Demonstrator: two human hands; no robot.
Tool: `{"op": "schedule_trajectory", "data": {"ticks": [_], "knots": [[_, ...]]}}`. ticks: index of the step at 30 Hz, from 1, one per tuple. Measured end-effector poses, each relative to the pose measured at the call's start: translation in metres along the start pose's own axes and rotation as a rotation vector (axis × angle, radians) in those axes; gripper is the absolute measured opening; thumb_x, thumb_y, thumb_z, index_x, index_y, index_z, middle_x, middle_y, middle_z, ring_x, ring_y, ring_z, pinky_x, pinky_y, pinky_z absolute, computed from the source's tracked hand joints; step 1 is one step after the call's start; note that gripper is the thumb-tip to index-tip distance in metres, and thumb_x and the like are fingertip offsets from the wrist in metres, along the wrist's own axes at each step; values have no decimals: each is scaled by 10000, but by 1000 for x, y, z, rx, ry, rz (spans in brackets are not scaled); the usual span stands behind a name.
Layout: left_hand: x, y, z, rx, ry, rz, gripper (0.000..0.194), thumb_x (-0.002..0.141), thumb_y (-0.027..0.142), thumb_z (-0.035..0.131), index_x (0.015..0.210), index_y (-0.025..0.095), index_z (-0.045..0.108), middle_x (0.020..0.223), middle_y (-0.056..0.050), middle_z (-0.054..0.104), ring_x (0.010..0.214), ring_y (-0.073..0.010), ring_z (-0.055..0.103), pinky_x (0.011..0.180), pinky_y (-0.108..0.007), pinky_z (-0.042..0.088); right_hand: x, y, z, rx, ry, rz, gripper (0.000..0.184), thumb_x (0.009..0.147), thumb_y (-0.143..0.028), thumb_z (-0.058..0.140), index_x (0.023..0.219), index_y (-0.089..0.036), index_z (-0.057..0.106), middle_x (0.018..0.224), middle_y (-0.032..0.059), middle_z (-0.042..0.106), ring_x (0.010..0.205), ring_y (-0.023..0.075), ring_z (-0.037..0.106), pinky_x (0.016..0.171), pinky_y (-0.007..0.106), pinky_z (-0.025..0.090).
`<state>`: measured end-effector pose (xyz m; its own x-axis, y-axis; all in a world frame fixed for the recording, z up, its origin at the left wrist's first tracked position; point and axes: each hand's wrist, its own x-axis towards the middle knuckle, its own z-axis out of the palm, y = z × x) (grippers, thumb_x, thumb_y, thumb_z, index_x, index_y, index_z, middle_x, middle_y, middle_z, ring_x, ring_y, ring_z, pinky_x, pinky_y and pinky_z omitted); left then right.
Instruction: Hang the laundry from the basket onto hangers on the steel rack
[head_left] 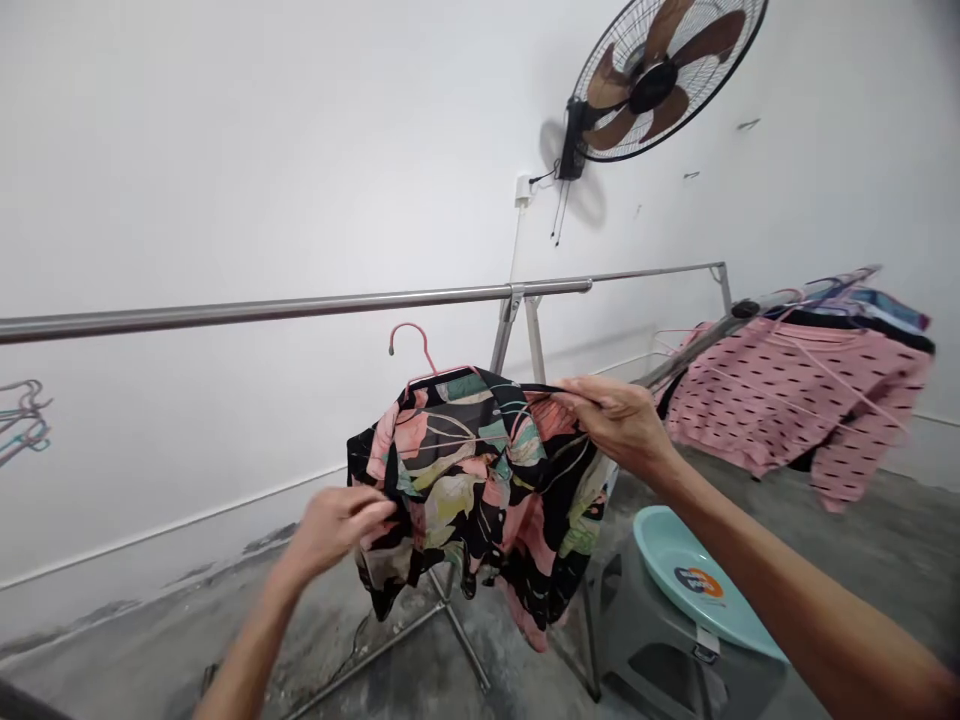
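Below the long steel rail [300, 309], near the middle of our view, we have a flowered shirt [457, 480] up in the air on a pink hanger [428, 350]. The hanger sits within the collar, its hook standing above the cloth, so we judge the shirt to be mostly on it. The hook itself is free: it curves lower than the rail in our view and appears to catch on nothing. Nor is the shirt straight yet, for its lower part falls in bunched folds and its hem runs uneven.

Our right grip [622, 415] is closed in a pinch, thumb against fingers, on the upper edge of the shirt, which it holds out to the side. Our left grip [341, 520] is at the opposite edge, thumb and fingers nearly together; that spot is soft with blur, so we cannot fairly tell whether it has cloth between the fingertips or only brushes it. Undone, as far as we can see, are the folds and the loose hook.

To our right, a pink top [795, 400] already hangs on a hanger of its own, beside other clothes. Nearer us, a teal basin [664, 537] rests on a grey stool [626, 640].
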<state>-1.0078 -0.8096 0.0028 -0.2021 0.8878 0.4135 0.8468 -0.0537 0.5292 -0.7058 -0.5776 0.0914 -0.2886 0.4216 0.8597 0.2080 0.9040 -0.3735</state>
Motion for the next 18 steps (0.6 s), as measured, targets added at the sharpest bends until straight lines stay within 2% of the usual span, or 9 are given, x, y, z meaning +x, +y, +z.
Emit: {"op": "schedule_trajectory", "data": {"ticks": [1, 4, 5, 6, 7, 9, 12, 14, 18], "knots": [[-6, -3, -16, -73, 84, -54, 474, 920, 478, 433, 687, 168, 705, 593, -35, 636, 546, -141, 560, 571, -245, 416, -2, 3, -2, 8, -8, 4, 273, 819, -437, 596, 814, -214, 754, 902, 49, 743, 852, 242, 702, 821, 339, 560], [-7, -14, -50, 10, 576, -82, 381, 905, 467, 474, 925, 174, 717, 892, -64, 708, 850, -185, 639, 807, -288, 479, -6, 7, -5, 68, -38, 44, 283, 824, -447, 599, 845, -215, 762, 913, 46, 742, 856, 237, 701, 814, 322, 569], [-3, -17, -53, 61, 620, -35, 375, 890, 472, 506, 1031, 182, 697, 1037, -78, 696, 995, -203, 619, 905, -309, 456, -7, 8, -4, 91, -48, 67, 292, 820, -460, 605, 850, -216, 764, 911, 44, 742, 861, 239, 699, 817, 322, 570], [1, -20, -52, 73, 564, 16, 395, 879, 476, 523, 1107, 189, 670, 1138, -84, 668, 1089, -212, 585, 965, -320, 429, -7, 7, -2, 111, -58, 91, 303, 813, -474, 611, 853, -216, 765, 907, 45, 741, 864, 242, 696, 821, 325, 570], [4, -21, -48, 42, 465, 42, 399, 885, 482, 508, 1101, 183, 662, 1137, -85, 661, 1087, -208, 577, 960, -312, 429, -7, 7, 1, 128, -69, 110, 316, 807, -489, 617, 857, -215, 766, 902, 46, 740, 862, 245, 693, 814, 329, 570], [9, -22, -37, -79, 345, -7, 380, 918, 484, 447, 920, 165, 654, 903, -49, 653, 862, -161, 582, 787, -251, 454, -6, 5, 7, 147, -97, 127, 345, 795, -513, 623, 860, -207, 767, 895, 49, 738, 845, 247, 688, 775, 327, 571], [7, -18, -25, -183, 459, -100, 380, 936, 461, 430, 736, 162, 554, 661, 18, 479, 630, -107, 431, 590, -213, 354, -5, 0, 14, 157, -153, 135, 377, 787, -528, 615, 851, -189, 769, 894, 55, 736, 830, 244, 678, 721, 310, 559], [2, -13, -25, -199, 542, -94, 352, 929, 443, 459, 739, 160, 547, 667, 26, 454, 628, -98, 405, 584, -210, 330, -5, -5, 15, 157, -200, 144, 390, 793, -525, 602, 844, -177, 771, 870, 56, 732, 780, 229, 664, 666, 288, 540], [-4, -9, -31, -233, 601, -67, 348, 930, 439, 472, 749, 156, 563, 685, 22, 464, 638, -98, 409, 590, -210, 331, -3, -17, 12, 155, -333, 161, 423, 838, -533, 560, 829, -164, 767, 680, 31, 664, 543, 146, 534, 488, 235, 424]]}}
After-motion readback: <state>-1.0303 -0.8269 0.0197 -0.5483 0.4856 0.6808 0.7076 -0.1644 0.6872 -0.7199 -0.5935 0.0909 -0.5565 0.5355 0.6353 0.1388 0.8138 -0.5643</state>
